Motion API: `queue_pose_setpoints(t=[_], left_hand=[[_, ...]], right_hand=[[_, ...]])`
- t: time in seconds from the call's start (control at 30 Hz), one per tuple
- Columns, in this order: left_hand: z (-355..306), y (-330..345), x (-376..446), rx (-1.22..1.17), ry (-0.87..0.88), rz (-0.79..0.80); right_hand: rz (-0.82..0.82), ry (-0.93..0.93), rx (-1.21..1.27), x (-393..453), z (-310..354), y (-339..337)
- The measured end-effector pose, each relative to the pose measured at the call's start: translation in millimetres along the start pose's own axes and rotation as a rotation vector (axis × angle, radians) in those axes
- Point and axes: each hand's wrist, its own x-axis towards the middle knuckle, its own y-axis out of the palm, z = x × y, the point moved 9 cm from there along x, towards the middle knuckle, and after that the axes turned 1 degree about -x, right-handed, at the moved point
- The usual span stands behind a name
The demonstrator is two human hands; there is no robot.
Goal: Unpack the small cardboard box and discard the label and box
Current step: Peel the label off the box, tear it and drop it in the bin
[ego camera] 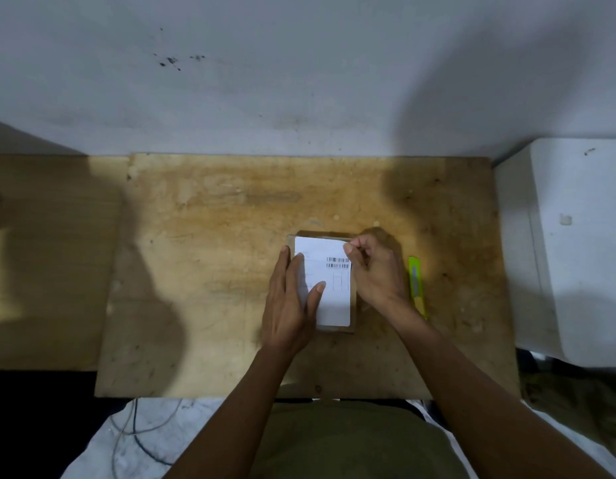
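Centre-right on the worn tabletop (203,271): small cardboard box (355,319), left hand (291,305) pressed flat, fingers spread, right hand (374,267) pinching the label (334,295) at its upper-right corner (thin, tearable paper). Likely light, rigid; best peeled from that corner.

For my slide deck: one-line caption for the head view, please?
Left hand steadies the box while the right hand picks at its label; cutter beside.
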Motion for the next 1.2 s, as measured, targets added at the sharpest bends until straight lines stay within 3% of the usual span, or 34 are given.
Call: queue_pose_setpoints(t=[0.23,0.8,0.97,1.2], left_hand=[[1.5,-8.9,-5.3,-0.123,0.0,0.008],[13.9,-7.7,-6.3,-0.134,0.108,-0.04],[12.3,-7.8,-6.4,-0.124,0.152,-0.046],[12.4,-7.0,-7.6,-0.086,0.182,-0.046]], right_hand=[[0.043,0.042,0.129,-0.4,-10.9,1.5],[0.024,0.287,0.509,-17.7,-45.3,-1.8],[0.036,0.277,0.517,-25.2,-45.5,-4.0],[-0.023,0.189,0.31,-30.3,-50.5,-23.4]])
